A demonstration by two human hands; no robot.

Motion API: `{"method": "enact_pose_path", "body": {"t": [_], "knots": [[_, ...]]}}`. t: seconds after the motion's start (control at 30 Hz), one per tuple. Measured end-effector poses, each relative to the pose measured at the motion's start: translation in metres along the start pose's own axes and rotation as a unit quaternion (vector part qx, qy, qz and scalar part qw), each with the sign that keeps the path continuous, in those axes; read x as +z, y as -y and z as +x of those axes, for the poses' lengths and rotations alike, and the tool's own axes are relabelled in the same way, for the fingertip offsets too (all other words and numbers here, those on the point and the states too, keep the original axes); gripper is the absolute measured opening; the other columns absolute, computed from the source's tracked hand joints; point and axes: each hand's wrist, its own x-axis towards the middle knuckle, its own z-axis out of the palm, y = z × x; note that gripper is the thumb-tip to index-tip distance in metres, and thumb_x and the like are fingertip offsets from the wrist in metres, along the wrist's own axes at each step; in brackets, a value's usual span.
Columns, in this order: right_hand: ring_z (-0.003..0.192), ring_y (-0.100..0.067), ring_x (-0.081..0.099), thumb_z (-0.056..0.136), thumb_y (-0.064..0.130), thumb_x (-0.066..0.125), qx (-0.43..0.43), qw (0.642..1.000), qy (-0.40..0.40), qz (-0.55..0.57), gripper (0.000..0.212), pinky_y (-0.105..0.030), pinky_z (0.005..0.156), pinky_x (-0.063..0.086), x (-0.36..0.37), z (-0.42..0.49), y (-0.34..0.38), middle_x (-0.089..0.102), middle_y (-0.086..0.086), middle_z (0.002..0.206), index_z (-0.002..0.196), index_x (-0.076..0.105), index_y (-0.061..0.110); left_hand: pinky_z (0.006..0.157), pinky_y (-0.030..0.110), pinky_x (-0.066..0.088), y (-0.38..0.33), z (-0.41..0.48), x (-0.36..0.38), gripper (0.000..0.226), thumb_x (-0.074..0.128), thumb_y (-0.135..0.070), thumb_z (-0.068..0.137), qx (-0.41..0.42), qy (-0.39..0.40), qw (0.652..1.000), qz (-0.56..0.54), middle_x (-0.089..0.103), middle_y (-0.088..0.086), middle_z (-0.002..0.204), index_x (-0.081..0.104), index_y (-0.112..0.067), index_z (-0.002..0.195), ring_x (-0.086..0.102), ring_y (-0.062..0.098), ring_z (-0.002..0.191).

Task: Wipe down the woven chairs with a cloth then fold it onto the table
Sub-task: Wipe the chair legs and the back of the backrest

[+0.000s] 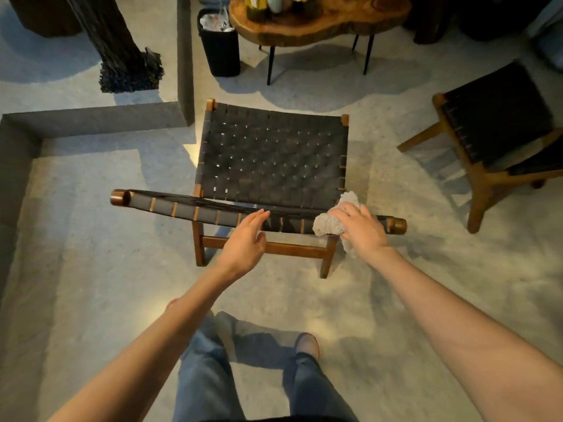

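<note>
Now the right hand [359,226] grips the cloth [330,222] on the woven chair [271,156] backrest; the left hand [245,242] hovers, fingers straight.

A black waste bin [220,47] holding crumpled white rubbish stands at twelve o'clock. At eleven o'clock rises a dark rough trunk [122,56], with a low concrete wall [91,120] at ten o'clock.

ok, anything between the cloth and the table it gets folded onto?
Yes: the woven chair itself. The right hand holds the cloth on its back rail; the table stands beyond the seat's front.
</note>
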Motion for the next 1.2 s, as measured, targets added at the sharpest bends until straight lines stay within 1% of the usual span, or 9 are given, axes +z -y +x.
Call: {"method": "enact_pose_path", "body": {"t": [0.3, 0.4, 0.47, 0.53, 0.63, 0.73, 0.87, 1.0, 1.2], "knots": [[0.127, -0.033, 0.029, 0.082, 0.004, 0.064, 0.027, 0.995, -0.094, -0.03, 0.062, -0.044, 0.105, 0.034, -0.023, -0.039, -0.08, 0.029, -0.005, 0.148, 0.136, 0.043, 0.025, 0.118, 0.04, 0.016, -0.062, 0.028, 0.066, 0.055, 0.041, -0.008, 0.099, 0.012, 0.021, 0.998, 0.063, 0.01, -0.003, 0.159, 0.025, -0.024, 0.149, 0.0, 0.019, 0.146], [0.132, -0.035, 0.022, 0.088, 0.028, 0.064, 0.063, 0.997, -0.037, -0.001, 0.063, -0.047, 0.109, 0.03, -0.013, -0.034, -0.087, 0.019, -0.005, 0.154, 0.142, 0.033, 0.032, 0.118, 0.047, 0.002, -0.068, 0.041, 0.076, 0.053, 0.041, -0.013, 0.1, 0.022, 0.02, 0.993, 0.118, 0.007, -0.002, 0.159, 0.024, -0.027, 0.148, -0.004, 0.022, 0.146], [0.135, -0.037, 0.015, 0.087, 0.051, 0.058, 0.086, 0.994, 0.007, 0.07, 0.066, -0.05, 0.11, 0.027, -0.007, -0.025, -0.092, 0.007, -0.002, 0.156, 0.144, 0.026, 0.039, 0.113, 0.049, -0.011, -0.066, 0.052, 0.081, 0.052, 0.04, -0.021, 0.101, 0.027, 0.02, 0.984, 0.177, 0.005, -0.002, 0.159, 0.022, -0.031, 0.148, -0.007, 0.022, 0.146], [0.136, -0.035, 0.01, 0.088, 0.06, 0.047, 0.109, 0.982, 0.024, 0.152, 0.057, -0.053, 0.108, 0.028, 0.0, -0.019, -0.095, 0.001, 0.005, 0.156, 0.14, 0.028, 0.046, 0.106, 0.05, -0.02, -0.06, 0.06, 0.088, 0.051, 0.038, -0.03, 0.101, 0.029, 0.022, 0.976, 0.217, 0.005, -0.004, 0.159, 0.021, -0.035, 0.148, -0.009, 0.022, 0.146], [0.13, -0.032, 0.019, 0.095, 0.051, 0.042, 0.129, 0.971, -0.035, 0.199, 0.038, -0.044, 0.099, 0.036, 0.013, -0.015, -0.095, 0.01, 0.006, 0.152, 0.132, 0.043, 0.042, 0.101, 0.051, -0.026, -0.048, 0.069, 0.098, 0.05, 0.034, -0.04, 0.1, 0.041, 0.017, 0.964, 0.26, 0.005, -0.004, 0.159, 0.019, -0.04, 0.147, -0.011, 0.022, 0.146], [0.12, -0.034, 0.033, 0.094, 0.033, 0.055, 0.164, 0.954, -0.13, 0.213, 0.032, -0.027, 0.089, 0.028, 0.025, -0.018, -0.088, 0.028, -0.007, 0.145, 0.124, 0.057, 0.023, 0.102, 0.052, -0.027, -0.034, 0.07, 0.109, 0.051, 0.031, -0.044, 0.1, 0.057, -0.005, 0.958, 0.279, 0.01, -0.005, 0.159, 0.013, -0.042, 0.148, -0.009, 0.021, 0.146], [0.112, -0.036, 0.036, 0.084, 0.014, 0.069, 0.23, 0.912, -0.261, 0.216, 0.032, -0.025, 0.086, 0.029, 0.042, -0.022, -0.065, 0.038, -0.013, 0.139, 0.115, 0.062, 0.014, 0.109, 0.051, -0.024, -0.016, 0.067, 0.12, 0.05, 0.024, -0.044, 0.1, 0.113, -0.062, 0.946, 0.297, 0.018, -0.002, 0.157, 0.009, -0.041, 0.148, -0.003, 0.022, 0.146], [0.113, -0.039, 0.038, 0.078, 0.002, 0.072, 0.256, 0.861, -0.358, 0.253, 0.042, -0.015, 0.09, 0.02, 0.055, -0.025, -0.053, 0.039, -0.017, 0.138, 0.118, 0.06, 0.011, 0.113, 0.056, -0.012, 0.002, 0.058, 0.137, 0.065, 0.052, -0.027, 0.095, 0.188, -0.121, 0.935, 0.276, 0.016, 0.007, 0.158, 0.016, -0.03, 0.15, -0.001, 0.029, 0.146], [0.134, -0.018, 0.029, 0.073, -0.013, 0.067, 0.201, 0.816, -0.426, 0.336, 0.069, -0.031, 0.109, 0.035, 0.096, -0.047, -0.056, 0.026, -0.008, 0.144, 0.129, 0.048, 0.023, 0.117, 0.05, 0.001, 0.035, 0.051, 0.176, 0.085, 0.07, -0.001, 0.075, 0.334, -0.173, 0.885, 0.275, 0.021, 0.006, 0.153, 0.027, -0.017, 0.146, 0.016, 0.028, 0.143]]}}
